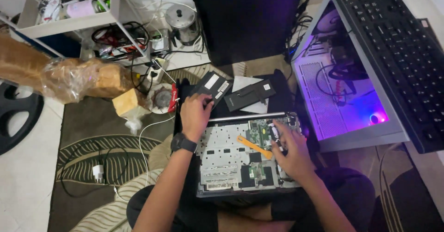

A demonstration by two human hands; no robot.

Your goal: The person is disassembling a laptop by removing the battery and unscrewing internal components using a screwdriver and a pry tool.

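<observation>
Hands at work on an opened grey laptop chassis [231, 158] resting across the person's lap.

The left hand [194, 114] curls over the chassis's far edge by a black battery pack [212, 86], seemingly steadying it; the right hand [291, 151], fingers bent, presses at the green circuit board [260, 132], with an orange plastic pry tool [254, 147] just beside it, handy.

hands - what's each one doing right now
Left hand: curled on the black drive, touching it.
Right hand: fingers down on the laptop board; hold cannot be told.

PC case [323, 116] blocks right; rug [92, 121] left apparently open.
</observation>
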